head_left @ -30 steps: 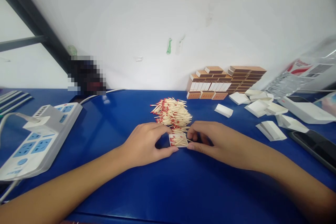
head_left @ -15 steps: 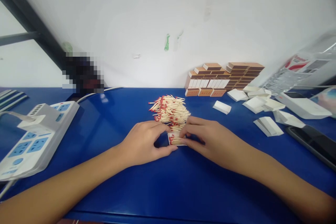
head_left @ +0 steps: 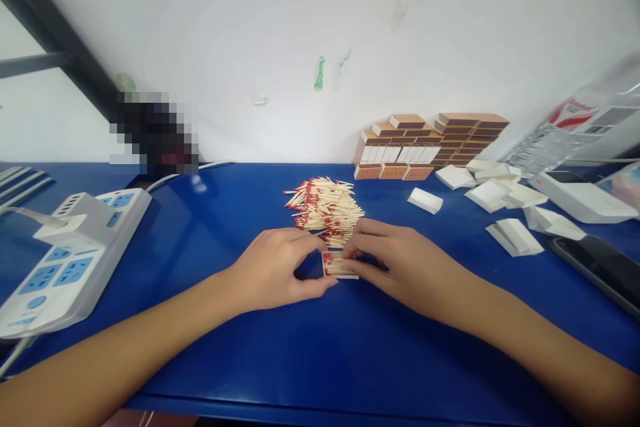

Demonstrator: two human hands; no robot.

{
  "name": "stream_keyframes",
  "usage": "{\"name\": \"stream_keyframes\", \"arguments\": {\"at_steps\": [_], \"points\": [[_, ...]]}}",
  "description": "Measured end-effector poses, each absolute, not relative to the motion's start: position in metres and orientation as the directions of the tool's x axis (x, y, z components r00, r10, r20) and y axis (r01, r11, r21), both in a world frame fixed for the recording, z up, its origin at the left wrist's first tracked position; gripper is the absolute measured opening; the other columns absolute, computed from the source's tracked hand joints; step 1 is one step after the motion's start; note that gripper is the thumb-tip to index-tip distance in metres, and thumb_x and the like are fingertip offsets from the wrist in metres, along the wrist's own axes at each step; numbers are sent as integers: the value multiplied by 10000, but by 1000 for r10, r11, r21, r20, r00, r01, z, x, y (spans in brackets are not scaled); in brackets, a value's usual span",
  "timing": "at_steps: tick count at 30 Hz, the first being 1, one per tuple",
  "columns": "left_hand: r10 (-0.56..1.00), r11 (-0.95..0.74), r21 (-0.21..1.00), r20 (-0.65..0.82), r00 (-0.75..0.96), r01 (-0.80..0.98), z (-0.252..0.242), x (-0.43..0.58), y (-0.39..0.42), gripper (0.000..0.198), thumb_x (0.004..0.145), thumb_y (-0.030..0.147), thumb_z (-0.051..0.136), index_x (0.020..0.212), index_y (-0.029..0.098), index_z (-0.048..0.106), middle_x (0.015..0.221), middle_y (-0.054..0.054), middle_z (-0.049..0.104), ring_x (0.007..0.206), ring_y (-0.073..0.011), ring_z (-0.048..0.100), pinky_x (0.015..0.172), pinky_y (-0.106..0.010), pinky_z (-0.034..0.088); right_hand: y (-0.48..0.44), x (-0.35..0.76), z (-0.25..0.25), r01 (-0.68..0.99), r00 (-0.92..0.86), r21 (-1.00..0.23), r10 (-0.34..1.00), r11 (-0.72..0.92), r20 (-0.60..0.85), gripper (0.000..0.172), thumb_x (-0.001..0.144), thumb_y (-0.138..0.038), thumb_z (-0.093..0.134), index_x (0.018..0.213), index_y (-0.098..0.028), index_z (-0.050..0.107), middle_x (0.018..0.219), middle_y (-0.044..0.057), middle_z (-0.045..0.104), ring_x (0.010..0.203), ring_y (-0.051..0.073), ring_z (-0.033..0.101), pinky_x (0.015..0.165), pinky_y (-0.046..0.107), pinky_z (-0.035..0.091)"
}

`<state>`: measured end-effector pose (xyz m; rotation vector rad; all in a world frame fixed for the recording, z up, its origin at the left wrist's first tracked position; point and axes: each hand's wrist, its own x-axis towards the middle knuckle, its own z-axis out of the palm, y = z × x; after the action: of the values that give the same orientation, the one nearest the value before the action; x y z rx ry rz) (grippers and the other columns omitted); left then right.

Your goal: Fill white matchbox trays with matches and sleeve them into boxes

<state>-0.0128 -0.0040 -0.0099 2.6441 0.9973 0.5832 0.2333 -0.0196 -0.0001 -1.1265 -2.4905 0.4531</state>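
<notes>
Steadiness matters: your left grip, spread to clasp one end, should anchor the white rectangular cardboard tray on the glossy blue counter while your right grip, nearly closed, hold unclear, gently levels red-tipped wooden matches inside.

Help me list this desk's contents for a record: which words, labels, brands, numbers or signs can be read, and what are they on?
No text can be read for certain.
Front matchboxes: orange faces with print, too small to read.
Bottle: red-and-white label with lettering, too blurred to read.
Power strip: blue marking at its near end, too blurred to read.
Match tray: no lettering visible.
</notes>
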Motion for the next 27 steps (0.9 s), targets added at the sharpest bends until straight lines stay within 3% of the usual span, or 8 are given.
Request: {"name": "stream_keyframes", "arguments": {"at_steps": [21, 27], "points": [[624, -779, 360, 363, 692, 513, -13, -14, -3, 281, 869, 423, 769, 973, 167, 718, 662, 33, 580, 588, -126, 548, 560, -247, 383, -21, 233, 3, 672, -592, -476, 798, 568, 116, 79, 987, -228, 690, 912, -202, 692, 954, 11, 656, 821, 159, 626, 699, 286, 444], [623, -779, 361, 345, 702, 513, -13, -14, -4, 286, 878, 426, 759, 1010, 175, 720, 698, 23, 621, 620, -135, 579, 588, -253, 416, -23, 234, 2, 590, -648, -507, 743, 629, 168, 128, 1034, -189, 611, 1024, -217, 736, 1007, 22, 637, 841, 136, 634, 734, 275, 463]]}}
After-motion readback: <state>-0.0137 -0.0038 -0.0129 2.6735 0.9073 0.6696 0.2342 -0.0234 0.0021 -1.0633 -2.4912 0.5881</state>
